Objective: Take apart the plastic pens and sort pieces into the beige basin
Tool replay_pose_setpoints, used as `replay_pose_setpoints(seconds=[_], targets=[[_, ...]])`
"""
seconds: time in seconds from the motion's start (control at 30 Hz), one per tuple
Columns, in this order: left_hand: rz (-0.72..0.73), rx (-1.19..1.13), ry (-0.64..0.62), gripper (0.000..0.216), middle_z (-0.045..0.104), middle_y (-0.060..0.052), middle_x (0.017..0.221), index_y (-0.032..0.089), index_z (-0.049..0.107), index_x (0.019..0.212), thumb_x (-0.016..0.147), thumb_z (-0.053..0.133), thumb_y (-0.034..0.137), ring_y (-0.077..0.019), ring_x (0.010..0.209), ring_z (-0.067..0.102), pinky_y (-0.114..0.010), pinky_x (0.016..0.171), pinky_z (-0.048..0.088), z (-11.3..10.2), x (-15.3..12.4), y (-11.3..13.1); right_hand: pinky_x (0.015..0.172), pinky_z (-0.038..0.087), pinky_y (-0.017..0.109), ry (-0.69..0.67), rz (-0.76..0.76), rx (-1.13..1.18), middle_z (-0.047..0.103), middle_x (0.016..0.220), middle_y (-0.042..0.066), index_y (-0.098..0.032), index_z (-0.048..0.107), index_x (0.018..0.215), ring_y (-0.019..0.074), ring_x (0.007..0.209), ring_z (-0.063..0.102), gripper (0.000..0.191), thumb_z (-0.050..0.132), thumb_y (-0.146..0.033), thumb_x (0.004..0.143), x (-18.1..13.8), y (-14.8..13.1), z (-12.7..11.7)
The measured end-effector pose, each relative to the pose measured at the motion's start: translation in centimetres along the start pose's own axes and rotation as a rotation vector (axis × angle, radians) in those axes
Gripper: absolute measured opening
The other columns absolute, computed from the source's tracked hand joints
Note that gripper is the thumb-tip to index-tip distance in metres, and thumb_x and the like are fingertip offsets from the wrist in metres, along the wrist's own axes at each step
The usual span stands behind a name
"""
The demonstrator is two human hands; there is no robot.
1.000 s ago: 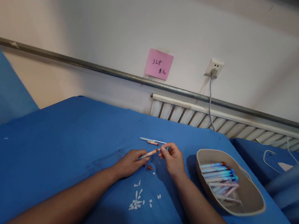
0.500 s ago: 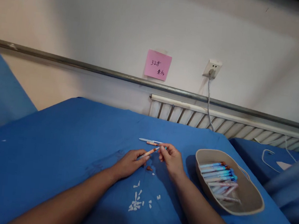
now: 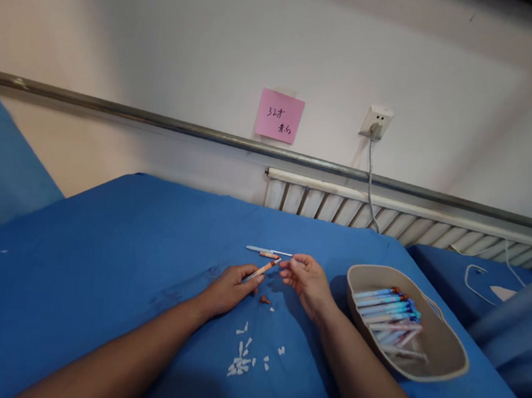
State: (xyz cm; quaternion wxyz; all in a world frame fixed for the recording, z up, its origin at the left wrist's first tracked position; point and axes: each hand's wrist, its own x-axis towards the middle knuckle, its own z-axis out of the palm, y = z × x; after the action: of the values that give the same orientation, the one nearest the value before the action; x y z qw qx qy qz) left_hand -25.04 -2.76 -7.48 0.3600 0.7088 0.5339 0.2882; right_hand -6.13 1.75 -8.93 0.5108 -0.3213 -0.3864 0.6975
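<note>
- The left hand [image 3: 232,290] has its fingers closed around the rear part of an orange-and-white pen [image 3: 267,268], perhaps so that the front end stays free and steady.
- The right hand [image 3: 305,285] is just beside the pen's tip, thumb and forefinger close together, the others loosely curled; whether anything small sits between them I cannot tell.
- The pen is held over the middle of the table [image 3: 172,227], slanting up toward the far edge and the right, probably to bring its tip within easy reach of the right hand.
- It looks slim and straight: a pale orange barrel, a darker brown-orange band near the front, and a whitish tip; the rear is hidden by the hand.
- Beyond the hands, toward the table's far edge, lie a thin pale stick [image 3: 259,249] and a short orange piece [image 3: 268,255], side by side.
- A small brown piece [image 3: 265,299] lies between the hands; small white pieces [image 3: 239,367] are loosely heaped nearer the wearer, seemingly kept within reach.
- A beige basket [image 3: 447,352] stands near the table's right edge with pens [image 3: 385,311] inside, most laid roughly alike, likely to keep them together.
</note>
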Motion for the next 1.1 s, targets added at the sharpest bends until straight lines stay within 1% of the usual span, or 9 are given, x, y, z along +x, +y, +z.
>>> replay_pose_setpoints(seconds=[0.1, 0.17, 0.27, 0.37, 0.53, 0.73, 0.87, 0.97, 1.1], targets=[[0.006, -0.01, 0.002, 0.044, 0.056, 0.002, 0.066, 0.015, 0.058, 0.073, 0.088, 0.038, 0.051, -0.0135, 0.061, 0.048, -0.022, 0.057, 0.034, 0.03, -0.02, -0.11, 0.052, 0.048, 0.018, -0.014, 0.004, 0.013, 0.068, 0.074, 0.002, -0.016, 0.058, 0.088, 0.0083, 0.057, 0.06, 0.037, 0.076, -0.04, 0.067, -0.01, 0.11, 0.04], [0.0, -0.002, 0.0, 0.044, 0.055, 0.002, 0.065, 0.015, 0.058, 0.073, 0.088, 0.038, 0.051, -0.0133, 0.06, 0.047, -0.022, 0.056, 0.034, 0.07, -0.05, -0.13, 0.048, 0.044, 0.017, -0.003, -0.013, -0.014, 0.065, 0.069, 0.0, -0.015, 0.061, 0.088, 0.0067, 0.052, 0.055, 0.036, 0.073, -0.044, 0.069, 0.06, 0.22, 0.02], [-0.002, 0.028, 0.002, 0.043, 0.055, 0.002, 0.065, 0.016, 0.058, 0.073, 0.089, 0.038, 0.05, -0.0133, 0.061, 0.048, -0.022, 0.057, 0.034, 0.1, -0.12, 0.01, 0.039, 0.033, 0.017, 0.01, -0.061, -0.122, 0.056, 0.057, -0.004, -0.015, 0.062, 0.085, 0.0051, 0.041, 0.044, 0.04, 0.064, -0.053, 0.075, 0.14, 0.17, -0.02], [0.006, 0.046, -0.015, 0.042, 0.057, 0.002, 0.067, 0.016, 0.059, 0.075, 0.089, 0.038, 0.049, -0.0137, 0.063, 0.05, -0.022, 0.058, 0.034, 0.08, -0.2, 0.27, 0.038, 0.027, 0.018, 0.011, -0.124, -0.243, 0.049, 0.051, -0.006, -0.015, 0.062, 0.085, 0.0049, 0.039, 0.037, 0.042, 0.056, -0.056, 0.079, 0.0, -0.18, 0.05], [0.024, 0.058, -0.04, 0.041, 0.059, 0.002, 0.069, 0.016, 0.061, 0.078, 0.09, 0.038, 0.048, -0.0144, 0.065, 0.052, -0.022, 0.059, 0.035, 0.04, -0.27, 0.43, 0.04, 0.026, 0.019, 0.011, -0.175, -0.358, 0.046, 0.052, -0.007, -0.016, 0.062, 0.084, 0.0056, 0.04, 0.036, 0.043, 0.051, -0.057, 0.082, -0.32, -0.52, 0.27], [0.041, 0.042, -0.046, 0.039, 0.064, 0.0, 0.076, 0.017, 0.062, 0.085, 0.091, 0.038, 0.047, -0.0168, 0.073, 0.058, -0.023, 0.065, 0.039, 0.33, -0.27, 0.07, 0.041, 0.026, 0.02, -0.018, -0.169, -0.382, 0.045, 0.052, -0.007, -0.016, 0.061, 0.084, 0.0062, 0.04, 0.037, 0.043, 0.049, -0.057, 0.083, -0.36, -0.18, 0.24], [0.041, 0.042, -0.05, 0.04, 0.066, 0.0, 0.076, 0.017, 0.063, 0.084, 0.09, 0.038, 0.048, -0.0174, 0.074, 0.059, -0.024, 0.066, 0.04, 0.4, -0.28, 0.08, 0.041, 0.026, 0.02, -0.032, -0.161, -0.399, 0.045, 0.051, -0.007, -0.016, 0.061, 0.083, 0.0064, 0.04, 0.037, 0.043, 0.048, -0.057, 0.083, -0.5, -0.25, 0.33], [0.037, 0.028, -0.067, 0.039, 0.068, -0.001, 0.08, 0.017, 0.063, 0.087, 0.091, 0.038, 0.047, -0.0177, 0.077, 0.06, -0.024, 0.068, 0.042, 0.34, -0.34, 0.25, 0.041, 0.026, 0.02, -0.039, -0.145, -0.408, 0.045, 0.051, -0.007, -0.017, 0.06, 0.082, 0.0065, 0.039, 0.037, 0.043, 0.049, -0.058, 0.083, -0.6, -0.31, 0.46], [0.038, 0.026, -0.067, 0.039, 0.068, -0.002, 0.082, 0.017, 0.064, 0.087, 0.091, 0.038, 0.046, -0.0183, 0.079, 0.061, -0.024, 0.07, 0.042, 0.36, -0.43, 0.34, 0.041, 0.027, 0.02, -0.029, -0.149, -0.421, 0.045, 0.05, -0.007, -0.017, 0.062, 0.08, 0.0067, 0.039, 0.037, 0.042, 0.05, -0.057, 0.082, -0.66, -0.2, 0.58]])
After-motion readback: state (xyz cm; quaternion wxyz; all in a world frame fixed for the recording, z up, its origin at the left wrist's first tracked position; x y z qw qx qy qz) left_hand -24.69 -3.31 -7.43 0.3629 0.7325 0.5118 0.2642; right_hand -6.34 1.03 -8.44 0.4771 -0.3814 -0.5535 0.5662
